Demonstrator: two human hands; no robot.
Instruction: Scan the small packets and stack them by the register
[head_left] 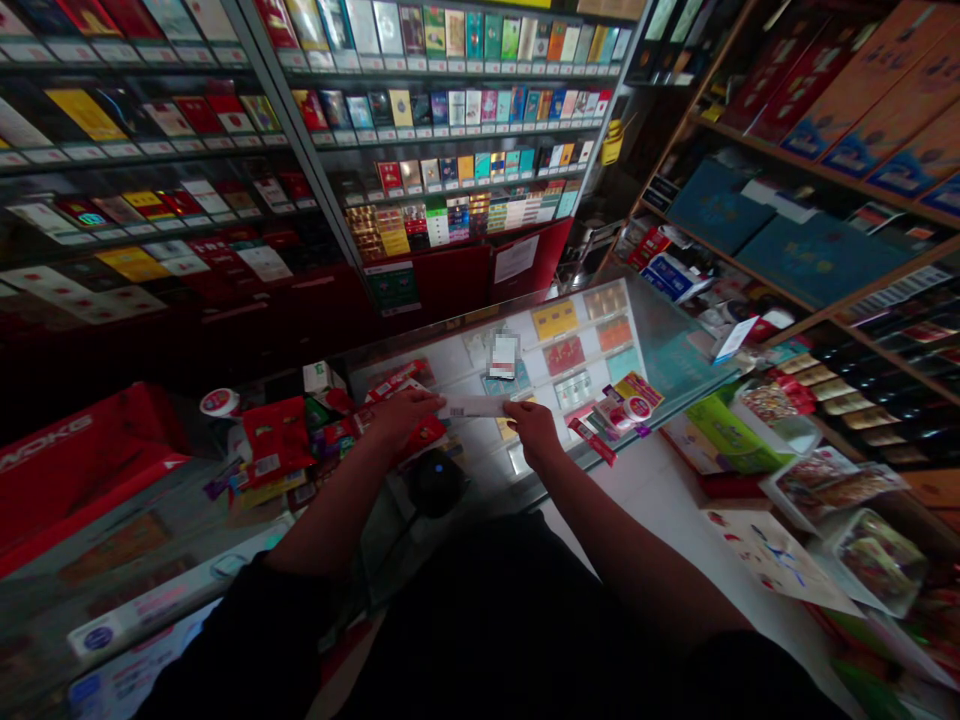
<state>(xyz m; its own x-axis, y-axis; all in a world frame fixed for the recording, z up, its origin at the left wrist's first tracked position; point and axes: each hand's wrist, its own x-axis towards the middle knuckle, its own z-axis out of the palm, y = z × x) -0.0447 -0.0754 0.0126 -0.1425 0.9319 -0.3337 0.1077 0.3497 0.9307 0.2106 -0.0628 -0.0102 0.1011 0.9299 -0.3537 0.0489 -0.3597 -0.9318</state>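
Note:
A flat white strip with a barcode-like dark patch (474, 406) is stretched level between my two hands, above the glass counter (487, 455). My left hand (405, 418) pinches its left end, and my right hand (534, 430) pinches the right end between thumb and fingers. Whether the strip is paper or a thin pack, I cannot tell. Just below my left hand stands a dark rounded device with a small blue light (436, 483). Beyond the strip, a white and grey pack, partly blurred (504, 355), appears on the counter.
Red snack bags (276, 440) and a white-lidded tub (220, 403) crowd the counter's left. Sweets and another tub (628, 408) lie on its right. Shelves of cigarette packs (465, 110) line the back wall. Cartons (825, 250) and bottles fill the right rack.

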